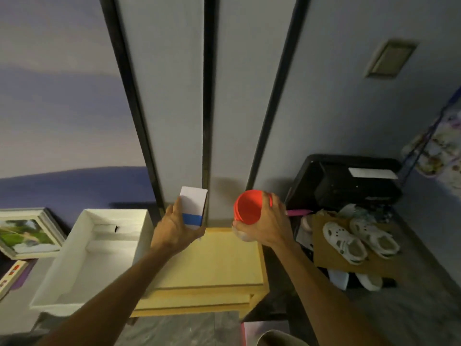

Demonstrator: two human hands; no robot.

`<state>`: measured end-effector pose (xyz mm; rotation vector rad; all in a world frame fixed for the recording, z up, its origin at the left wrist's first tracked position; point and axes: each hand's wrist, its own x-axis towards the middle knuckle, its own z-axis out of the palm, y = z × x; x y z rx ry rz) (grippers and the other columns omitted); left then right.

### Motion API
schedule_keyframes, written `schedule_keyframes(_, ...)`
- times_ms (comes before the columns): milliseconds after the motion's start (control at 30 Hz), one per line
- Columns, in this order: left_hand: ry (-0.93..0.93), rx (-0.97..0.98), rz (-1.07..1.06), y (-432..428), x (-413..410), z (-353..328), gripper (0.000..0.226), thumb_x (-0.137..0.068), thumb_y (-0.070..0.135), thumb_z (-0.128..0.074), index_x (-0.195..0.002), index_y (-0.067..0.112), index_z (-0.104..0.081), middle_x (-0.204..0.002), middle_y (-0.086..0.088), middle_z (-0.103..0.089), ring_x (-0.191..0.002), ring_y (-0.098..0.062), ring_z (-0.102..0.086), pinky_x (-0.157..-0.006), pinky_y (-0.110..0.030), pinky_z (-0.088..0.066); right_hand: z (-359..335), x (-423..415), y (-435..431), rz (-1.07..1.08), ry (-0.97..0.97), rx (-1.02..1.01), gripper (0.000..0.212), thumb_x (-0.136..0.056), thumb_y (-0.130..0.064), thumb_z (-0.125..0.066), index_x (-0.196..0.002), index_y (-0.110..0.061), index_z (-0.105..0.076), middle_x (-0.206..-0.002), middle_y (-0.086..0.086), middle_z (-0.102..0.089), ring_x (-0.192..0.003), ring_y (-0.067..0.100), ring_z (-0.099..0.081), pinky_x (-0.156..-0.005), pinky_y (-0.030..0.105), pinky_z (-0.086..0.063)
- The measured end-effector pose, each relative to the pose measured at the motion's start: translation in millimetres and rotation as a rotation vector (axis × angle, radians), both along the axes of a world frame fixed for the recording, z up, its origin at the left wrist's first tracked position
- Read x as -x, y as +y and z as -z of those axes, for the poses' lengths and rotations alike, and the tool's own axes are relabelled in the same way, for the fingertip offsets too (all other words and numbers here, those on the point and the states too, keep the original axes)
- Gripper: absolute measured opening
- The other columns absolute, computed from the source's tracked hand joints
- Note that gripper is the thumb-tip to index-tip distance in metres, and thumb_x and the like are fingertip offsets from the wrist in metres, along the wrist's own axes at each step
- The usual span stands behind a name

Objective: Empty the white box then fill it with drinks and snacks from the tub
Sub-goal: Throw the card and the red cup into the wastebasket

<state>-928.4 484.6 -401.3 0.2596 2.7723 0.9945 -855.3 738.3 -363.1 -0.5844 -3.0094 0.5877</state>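
Standing upright above the wooden cabinet (pixel 209 260), a white carton with a blue band (pixel 193 208) is clasped by the left hand (pixel 174 228), its long axis vertical. A red-lidded jar (pixel 249 208) is wrapped by the right hand (pixel 268 224), lid tilted toward the camera. The white box (pixel 74 265) is seen at left.

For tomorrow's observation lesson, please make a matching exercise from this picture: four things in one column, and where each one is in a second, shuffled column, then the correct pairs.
Things
1. small white carton with a blue band
2. container with an orange lid
3. white box
4. pair of white clogs

Places
A. on brown cardboard at the right
B. held in the left hand
C. open on the surface, left of the wooden boards
D. held in the right hand

Pairs: 1-B, 2-D, 3-C, 4-A
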Motion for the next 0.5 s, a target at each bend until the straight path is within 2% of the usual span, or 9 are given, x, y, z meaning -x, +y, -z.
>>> schedule_keyframes(133,0.038,-0.025,0.157,3.0,-0.9,-93.3,0.112,-0.077,0.051,-0.088,-0.161,0.027,-0.016,-0.151,-0.007,-0.044,-0.133,-0.033,-0.053,-0.107,-0.054,-0.053,-85.4,-37.9,0.2,0.067,0.034,-0.019,0.130,-0.064,-0.085,-0.079,-0.161,-0.026,-0.016,-0.165,0.004,-0.023,-0.148,0.034,-0.034,-0.109,0.055,-0.049)
schedule_keyframes(200,0.050,-0.065,0.235,13.6,-6.7,-128.5,0.108,-0.076,0.046,-0.090,-0.159,0.028,-0.023,-0.147,-0.004,-0.046,-0.131,-0.031,-0.053,-0.101,-0.041,-0.056,-116.3,-62.6,2.8,0.126,0.067,-0.039,0.131,-0.064,-0.085,-0.080,-0.161,-0.025,-0.017,-0.164,0.003,-0.024,-0.146,0.034,-0.035,-0.109,0.055,-0.049)
schedule_keyframes(267,0.017,-0.144,0.299,28.7,-18.2,-153.9,0.103,-0.076,0.038,-0.092,-0.157,0.028,-0.029,-0.136,0.003,-0.049,-0.130,-0.029,-0.054,-0.084,-0.020,-0.057,-138.9,-91.6,7.1,0.205,0.087,-0.055,0.134,-0.063,-0.086,-0.079,-0.163,-0.024,-0.015,-0.163,0.003,-0.024,-0.145,0.034,-0.036,-0.107,0.054,-0.049)
schedule_keyframes(300,0.013,-0.163,0.340,37.5,-27.0,-164.1,0.103,-0.076,0.036,-0.093,-0.157,0.027,-0.031,-0.135,0.004,-0.050,-0.129,-0.027,-0.055,-0.084,-0.018,-0.056,-147.2,-107.5,9.7,0.243,0.089,-0.059,0.136,-0.062,-0.087,-0.078,-0.164,-0.024,-0.013,-0.163,0.003,-0.023,-0.145,0.034,-0.036,-0.107,0.054,-0.049)
schedule_keyframes(367,0.034,-0.142,0.435,57.6,-51.4,-179.3,0.106,-0.074,0.037,-0.094,-0.158,0.026,-0.030,-0.144,-0.001,-0.048,-0.127,-0.022,-0.052,-0.101,-0.032,-0.052,-158.0,-142.4,16.1,0.320,0.085,-0.045,0.142,-0.061,-0.090,-0.076,-0.165,-0.023,-0.007,-0.165,0.004,-0.020,-0.147,0.036,-0.032,-0.107,0.055,-0.046)
schedule_keyframes(433,0.011,-0.134,0.500,77.4,-81.7,-187.3,0.108,-0.074,0.038,-0.094,-0.159,0.027,-0.027,-0.148,-0.002,-0.047,-0.126,-0.021,-0.050,-0.106,-0.044,-0.050,-163.4,-180.7,22.7,0.394,0.075,-0.028,0.146,-0.059,-0.093,-0.075,-0.166,-0.023,-0.004,-0.167,0.004,-0.018,-0.150,0.037,-0.029,-0.109,0.058,-0.044)
schedule_keyframes(500,-0.030,-0.135,0.555,96.9,-112.6,-187.8,0.110,-0.074,0.039,-0.094,-0.160,0.027,-0.027,-0.148,-0.002,-0.047,-0.132,-0.025,-0.050,-0.108,-0.048,-0.050,-162.3,-219.9,29.1,0.456,0.082,-0.013,0.146,-0.059,-0.093,-0.075,-0.166,-0.023,-0.004,-0.168,0.005,-0.018,-0.152,0.038,-0.028,-0.113,0.059,-0.042)
